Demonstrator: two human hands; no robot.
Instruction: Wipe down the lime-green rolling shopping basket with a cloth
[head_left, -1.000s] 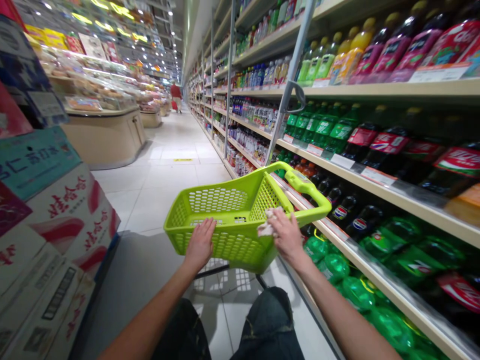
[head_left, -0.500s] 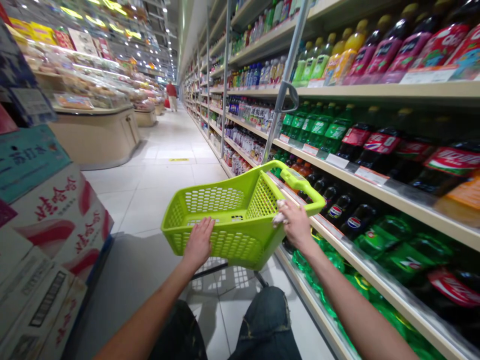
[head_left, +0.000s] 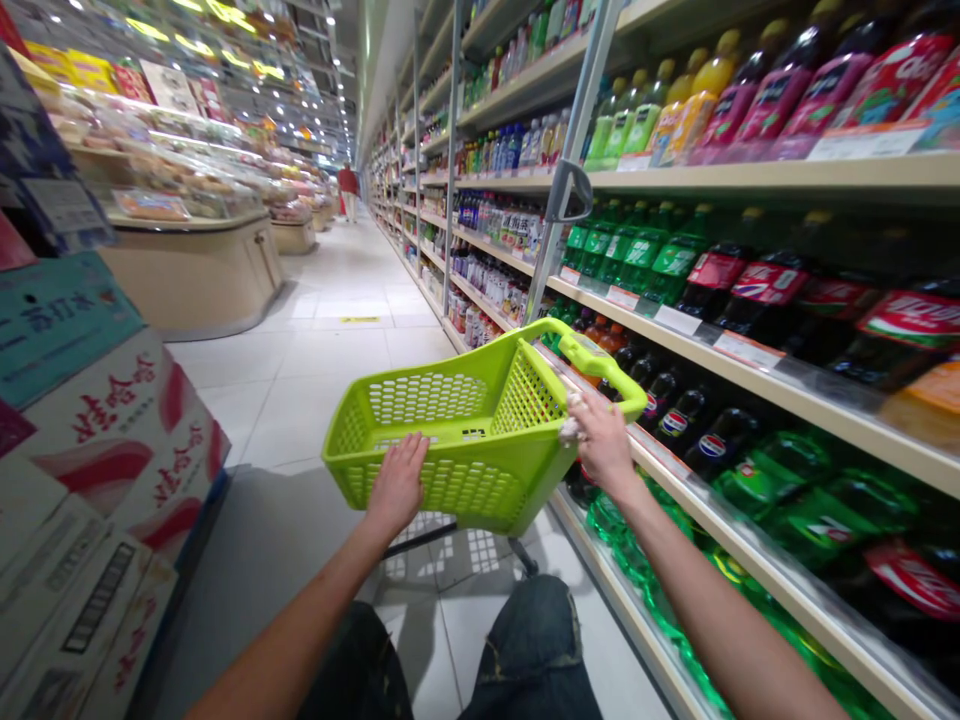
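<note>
A lime-green shopping cart point(head_left: 480, 485) with a perforated basket stands in front of my knees, its loop handle point(head_left: 619, 385) toward the shelves on the right. My left hand point(head_left: 399, 480) lies over the basket's near rim with its fingers hooked inward; its thumb is hidden. Beside the handle end of the basket, my right hand point(head_left: 606, 445) is closed on a crumpled white wad point(head_left: 571, 420), perhaps tissue or cloth. The wad is close to the basket corner; whether it touches, I cannot tell. Inside the basket I see only its green floor and holes.
Shelves point(head_left: 780, 370) of soft drink bottles run along the right side. Stacked cartons point(head_left: 112, 440) flank me on the left. Farther off is a rounded display counter point(head_left: 202, 270) with packaged goods. A person in red point(head_left: 348, 190) is far down the tiled aisle point(head_left: 330, 350).
My right hand has shifted slightly right with the white wad. My left hand stays on the rim, and the cart has barely moved.
</note>
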